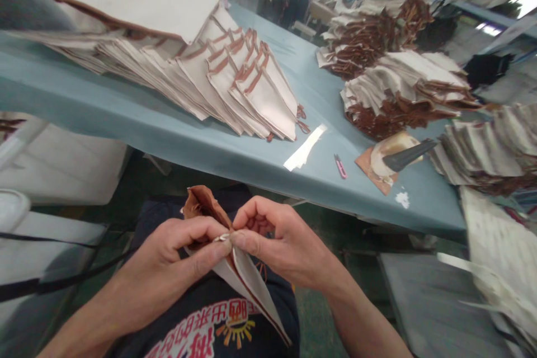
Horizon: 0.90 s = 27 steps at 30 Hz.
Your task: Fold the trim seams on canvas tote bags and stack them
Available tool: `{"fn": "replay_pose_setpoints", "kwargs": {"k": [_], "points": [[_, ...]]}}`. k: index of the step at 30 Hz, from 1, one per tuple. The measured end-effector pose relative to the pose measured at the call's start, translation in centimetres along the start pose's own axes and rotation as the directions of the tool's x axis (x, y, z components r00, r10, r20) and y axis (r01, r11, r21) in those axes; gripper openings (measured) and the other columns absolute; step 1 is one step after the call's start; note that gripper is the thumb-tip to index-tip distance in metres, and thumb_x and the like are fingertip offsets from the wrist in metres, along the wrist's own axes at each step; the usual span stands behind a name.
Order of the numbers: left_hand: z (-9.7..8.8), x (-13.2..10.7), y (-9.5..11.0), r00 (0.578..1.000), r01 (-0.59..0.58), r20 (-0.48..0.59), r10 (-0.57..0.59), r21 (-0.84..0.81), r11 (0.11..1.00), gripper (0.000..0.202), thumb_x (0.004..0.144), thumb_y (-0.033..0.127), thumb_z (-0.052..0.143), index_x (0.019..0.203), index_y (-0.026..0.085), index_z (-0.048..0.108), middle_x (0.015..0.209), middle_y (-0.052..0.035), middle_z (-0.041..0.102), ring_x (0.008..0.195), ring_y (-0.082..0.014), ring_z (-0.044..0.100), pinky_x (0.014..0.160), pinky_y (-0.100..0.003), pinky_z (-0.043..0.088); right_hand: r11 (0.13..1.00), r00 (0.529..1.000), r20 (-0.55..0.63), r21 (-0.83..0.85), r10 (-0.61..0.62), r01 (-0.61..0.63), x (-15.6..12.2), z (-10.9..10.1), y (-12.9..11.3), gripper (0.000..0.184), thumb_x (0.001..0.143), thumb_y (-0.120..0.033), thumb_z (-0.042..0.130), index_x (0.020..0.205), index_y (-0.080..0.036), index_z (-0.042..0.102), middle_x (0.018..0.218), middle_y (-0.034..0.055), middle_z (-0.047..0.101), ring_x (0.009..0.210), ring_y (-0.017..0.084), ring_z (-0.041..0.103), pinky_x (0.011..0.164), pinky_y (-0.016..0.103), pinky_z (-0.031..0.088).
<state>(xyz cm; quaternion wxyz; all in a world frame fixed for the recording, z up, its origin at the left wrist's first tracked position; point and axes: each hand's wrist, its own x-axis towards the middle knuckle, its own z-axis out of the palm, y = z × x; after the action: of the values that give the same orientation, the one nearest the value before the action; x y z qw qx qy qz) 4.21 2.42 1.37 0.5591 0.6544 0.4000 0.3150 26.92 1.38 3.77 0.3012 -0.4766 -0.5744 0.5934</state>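
Both my hands meet in front of my chest on one cream fabric piece with brown trim (247,282). My left hand (180,257) pinches its top edge between thumb and fingers. My right hand (272,235) pinches the same edge right beside it, fingers curled. A brown flap of the piece (201,201) sticks up behind my left fingers, and its cream body hangs down over my dark printed shirt (210,324).
A blue-grey table (168,128) runs ahead. It bears a fanned stack of cream pieces (235,75), more piles at right (403,92), a pink cutter (340,166), a white strip (305,148) and a dark cone on brown card (405,155). White bins stand left (62,162).
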Motion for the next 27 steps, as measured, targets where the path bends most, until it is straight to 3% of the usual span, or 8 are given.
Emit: {"fn": "replay_pose_setpoints", "kwargs": {"k": [5,8,11,13,18,23,27], "points": [[-0.1,0.1,0.5,0.971,0.006,-0.239,0.024,0.121,0.993,0.037,0.096,0.045,0.074,0.065,0.027,0.082,0.071,-0.0003,0.083,0.06,-0.0168,0.074,0.053,-0.018,0.055,0.969,0.973,-0.206,-0.242,-0.106,0.054,-0.4,1.2,0.0,0.018,0.097,-0.038,0.079,0.099,-0.022,0.074,0.091,-0.0005,0.077,0.081,0.016,0.068,0.078,0.03,0.052],[0.5,-0.1,0.3,0.941,0.088,-0.337,-0.021,0.186,0.979,0.036,0.097,0.055,0.075,0.077,0.027,0.085,0.078,-0.0022,0.086,0.071,-0.0223,0.08,0.063,-0.022,0.063,0.921,0.94,-0.292,-0.387,-0.174,0.05,-0.5,2.5,0.0,0.012,0.093,-0.034,0.077,0.095,-0.023,0.072,0.088,-0.0007,0.076,0.079,0.016,0.068,0.077,0.031,0.05],[1.5,-0.2,-0.5,0.915,0.162,-0.396,-0.082,0.172,0.972,0.044,0.097,0.068,0.077,0.088,0.026,0.085,0.072,-0.0024,0.081,0.074,-0.0259,0.079,0.066,-0.027,0.065,0.898,0.901,-0.365,-0.436,-0.232,0.055,-0.1,3.6,0.5,0.011,0.093,-0.033,0.072,0.089,-0.023,0.07,0.082,-0.001,0.073,0.075,0.016,0.066,0.074,0.031,0.048],[2.2,-0.2,-1.2,0.909,0.173,-0.401,-0.11,0.125,0.977,0.046,0.096,0.07,0.078,0.09,0.025,0.084,0.068,-0.0019,0.078,0.073,-0.026,0.077,0.064,-0.028,0.063,0.914,0.897,-0.388,-0.403,-0.213,0.043,0.1,4.0,0.9,0.013,0.093,-0.035,0.07,0.088,-0.023,0.068,0.081,-0.0008,0.072,0.074,0.016,0.065,0.072,0.03,0.048],[3.6,-0.6,-3.0,0.912,0.187,-0.364,-0.187,-0.036,0.982,0.045,0.095,0.068,0.083,0.091,0.023,0.082,0.066,-0.0012,0.073,0.067,-0.0236,0.073,0.059,-0.027,0.06,0.988,0.958,-0.286,-0.145,0.001,-0.045,0.2,4.2,2.2,0.012,0.092,-0.036,0.064,0.088,-0.025,0.065,0.075,-0.0022,0.07,0.066,0.015,0.062,0.062,0.027,0.048],[4.2,-2.0,-5.0,0.905,0.218,-0.295,-0.308,-0.301,0.928,0.051,0.105,0.069,0.073,0.09,0.021,0.079,0.071,-0.0012,0.071,0.061,-0.0177,0.064,0.055,-0.025,0.054,0.933,0.895,-0.387,-0.351,-0.223,0.081,-0.3,5.1,3.5,0.004,0.086,-0.023,0.061,0.089,-0.025,0.063,0.075,-0.0028,0.067,0.063,0.015,0.062,0.061,0.027,0.047],[3.8,-2.7,-4.7,0.916,0.171,-0.267,-0.3,-0.418,0.892,0.044,0.106,0.063,0.076,0.091,0.021,0.078,0.083,-0.0013,0.076,0.068,-0.0163,0.067,0.06,-0.022,0.056,0.84,0.824,-0.373,-0.501,-0.428,0.209,-0.7,5.4,4.0,0.007,0.093,-0.019,0.062,0.09,-0.024,0.064,0.075,-0.0022,0.069,0.061,0.014,0.062,0.061,0.027,0.046]]}}
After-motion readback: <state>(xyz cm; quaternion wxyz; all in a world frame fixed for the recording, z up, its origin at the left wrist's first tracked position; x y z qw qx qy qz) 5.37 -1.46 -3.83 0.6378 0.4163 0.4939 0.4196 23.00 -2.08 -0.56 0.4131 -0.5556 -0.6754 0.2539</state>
